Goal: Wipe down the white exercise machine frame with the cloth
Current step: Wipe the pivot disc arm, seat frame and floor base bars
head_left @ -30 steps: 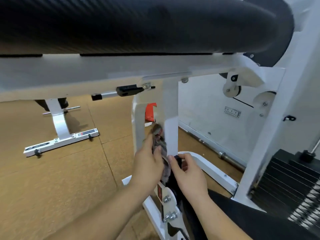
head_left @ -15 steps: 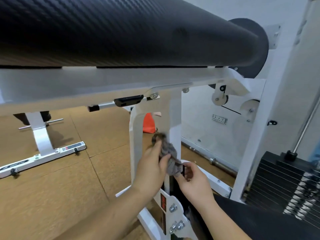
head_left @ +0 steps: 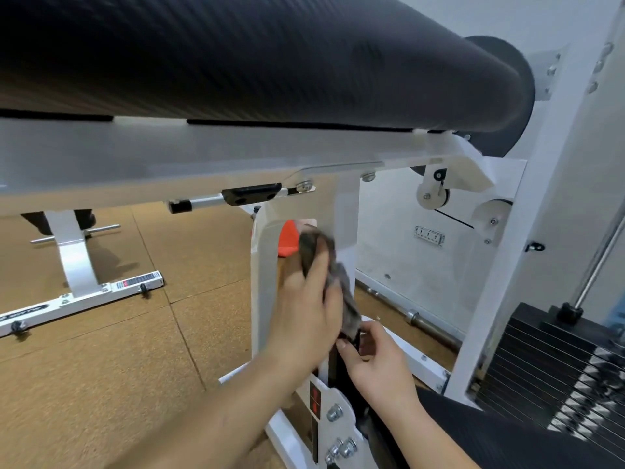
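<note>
Head view shows a big black cylinder pad (head_left: 270, 55) with a fine woven texture across the top. Under it runs the white painted metal frame (head_left: 169, 157) of the exercise machine, with a flat horizontal beam and an upright post. The brown cork-like floor (head_left: 101, 350) lies in square tiles. At the right stands a black weight stack (head_left: 558, 360) of thin plates. The left hand (head_left: 304, 319) holds the grey, soft, crumpled cloth (head_left: 338, 286) against the upright post, its lightly bent fingers lying over the bunched top. The right hand (head_left: 375, 363) is just below, and its thumb and curled fingers pinch the hanging lower end of the cloth. Near the wrists, 3 shiny hex bolts (head_left: 334, 412) sit in a white plate.
</note>
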A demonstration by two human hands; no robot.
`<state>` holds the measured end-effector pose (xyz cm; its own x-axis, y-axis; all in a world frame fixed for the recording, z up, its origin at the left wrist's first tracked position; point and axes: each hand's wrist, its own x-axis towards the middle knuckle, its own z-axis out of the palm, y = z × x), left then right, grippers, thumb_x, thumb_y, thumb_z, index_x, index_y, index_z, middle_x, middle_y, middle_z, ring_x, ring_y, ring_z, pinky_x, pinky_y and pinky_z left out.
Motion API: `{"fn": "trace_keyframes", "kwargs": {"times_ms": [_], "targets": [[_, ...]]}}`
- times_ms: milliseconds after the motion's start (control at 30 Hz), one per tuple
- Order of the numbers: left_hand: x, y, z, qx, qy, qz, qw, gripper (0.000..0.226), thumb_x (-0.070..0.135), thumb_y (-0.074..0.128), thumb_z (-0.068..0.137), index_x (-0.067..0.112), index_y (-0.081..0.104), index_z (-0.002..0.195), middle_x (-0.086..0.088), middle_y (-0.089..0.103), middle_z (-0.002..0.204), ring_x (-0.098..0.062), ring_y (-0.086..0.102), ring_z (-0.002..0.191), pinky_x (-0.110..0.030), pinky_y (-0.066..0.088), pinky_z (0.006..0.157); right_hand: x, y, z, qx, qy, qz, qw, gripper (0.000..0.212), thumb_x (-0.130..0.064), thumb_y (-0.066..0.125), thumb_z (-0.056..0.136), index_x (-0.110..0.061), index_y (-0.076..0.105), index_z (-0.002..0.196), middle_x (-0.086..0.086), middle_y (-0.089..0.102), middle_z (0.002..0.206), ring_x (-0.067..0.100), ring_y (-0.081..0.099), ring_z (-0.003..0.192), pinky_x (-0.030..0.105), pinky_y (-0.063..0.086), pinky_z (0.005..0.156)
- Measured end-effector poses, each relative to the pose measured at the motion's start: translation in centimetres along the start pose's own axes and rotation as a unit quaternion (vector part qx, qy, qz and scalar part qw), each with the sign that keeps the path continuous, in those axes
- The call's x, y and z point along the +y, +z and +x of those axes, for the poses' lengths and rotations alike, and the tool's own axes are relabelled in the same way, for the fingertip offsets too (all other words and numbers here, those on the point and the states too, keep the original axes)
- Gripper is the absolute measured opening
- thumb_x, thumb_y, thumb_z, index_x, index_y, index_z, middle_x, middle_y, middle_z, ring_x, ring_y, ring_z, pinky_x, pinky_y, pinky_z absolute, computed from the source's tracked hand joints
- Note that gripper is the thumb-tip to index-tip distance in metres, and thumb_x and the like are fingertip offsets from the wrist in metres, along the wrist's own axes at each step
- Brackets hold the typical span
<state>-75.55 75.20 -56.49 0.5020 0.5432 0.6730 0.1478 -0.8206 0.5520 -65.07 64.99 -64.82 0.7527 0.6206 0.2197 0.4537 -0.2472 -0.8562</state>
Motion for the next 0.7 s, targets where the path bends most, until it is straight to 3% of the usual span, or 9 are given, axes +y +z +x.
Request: {"fn": "trace_keyframes", "kwargs": {"times_ms": [133, 233, 367, 467, 533, 633, 700], "targets": [[3.0, -2.1, 5.8, 0.100, 0.004, -0.049, 0.994, 0.049, 0.030, 0.058, 0.103, 0.030, 0.048, 0.151, -0.006, 0.033, 0.149, -0.022, 0.040, 0.137, -0.034, 0.039, 0.116, 0.0, -0.3, -0.1, -0.004, 0.015, -0.005, 1.000, 0.022, -0.046, 0.073, 0.088, -0.044, 0.060, 0.106, -0.020, 0.068, 0.101, -0.001, 0.062, 0.099, 0.035, 0.055, 0.092], [1.8, -0.9, 3.1, 0.091, -0.011, -0.035, 0.995, 0.046, 0.030, 0.060, 0.102, 0.028, 0.053, 0.148, 0.003, 0.014, 0.164, -0.018, 0.023, 0.152, -0.032, 0.026, 0.125, 0.0, -0.3, -0.1, 0.000, 0.018, -0.003, 1.000, 0.026, -0.047, 0.073, 0.087, -0.044, 0.061, 0.110, -0.021, 0.068, 0.102, -0.002, 0.062, 0.101, 0.035, 0.055, 0.093], [-0.1, 1.0, 0.1, 0.054, 0.015, -0.011, 0.998, 0.053, 0.015, 0.058, 0.101, 0.019, 0.045, 0.153, -0.005, 0.027, 0.163, -0.022, 0.029, 0.150, -0.044, 0.036, 0.120, -0.2, -0.1, 0.1, 0.004, 0.015, -0.004, 1.000, 0.023, -0.047, 0.074, 0.085, -0.046, 0.060, 0.104, -0.021, 0.069, 0.100, -0.001, 0.063, 0.098, 0.035, 0.055, 0.091], [0.2, 0.3, 2.0, 0.089, 0.097, 0.016, 0.991, 0.057, 0.001, 0.057, 0.099, 0.010, 0.043, 0.154, -0.007, 0.034, 0.164, -0.019, 0.022, 0.156, -0.039, 0.027, 0.125, -0.2, -0.1, 0.1, 0.005, 0.023, 0.004, 1.000, 0.020, -0.044, 0.075, 0.087, -0.048, 0.060, 0.099, -0.020, 0.069, 0.097, -0.001, 0.063, 0.097, 0.033, 0.054, 0.090], [0.2, 0.5, 2.6, 0.103, 0.104, 0.009, 0.989, 0.058, 0.004, 0.055, 0.102, 0.014, 0.039, 0.157, -0.004, 0.033, 0.165, -0.017, 0.022, 0.156, -0.037, 0.025, 0.126, -0.4, -0.3, 0.0, 0.009, 0.021, 0.012, 1.000, 0.022, -0.040, 0.077, 0.088, -0.049, 0.059, 0.097, -0.021, 0.068, 0.096, -0.003, 0.062, 0.096, 0.030, 0.053, 0.089], [-1.3, 1.6, 0.0, 0.065, 0.050, -0.014, 0.997, 0.065, 0.014, 0.051, 0.105, 0.027, 0.024, 0.162, 0.002, 0.027, 0.168, -0.014, 0.022, 0.156, -0.047, 0.033, 0.122, -0.5, -0.4, -0.2, 0.005, 0.018, 0.019, 1.000, 0.018, -0.041, 0.077, 0.087, -0.048, 0.062, 0.095, -0.024, 0.069, 0.090, -0.002, 0.064, 0.092, 0.028, 0.053, 0.083], [-2.2, 1.6, -1.4, 0.048, 0.061, 0.009, 0.997, 0.062, 0.014, 0.052, 0.104, 0.022, 0.029, 0.161, -0.001, 0.033, 0.165, -0.018, 0.028, 0.154, -0.049, 0.039, 0.117, -0.5, -0.5, -0.2, 0.002, 0.015, 0.022, 1.000, 0.014, -0.042, 0.076, 0.087, -0.043, 0.065, 0.094, -0.026, 0.069, 0.088, -0.001, 0.064, 0.087, 0.029, 0.053, 0.079]]}}
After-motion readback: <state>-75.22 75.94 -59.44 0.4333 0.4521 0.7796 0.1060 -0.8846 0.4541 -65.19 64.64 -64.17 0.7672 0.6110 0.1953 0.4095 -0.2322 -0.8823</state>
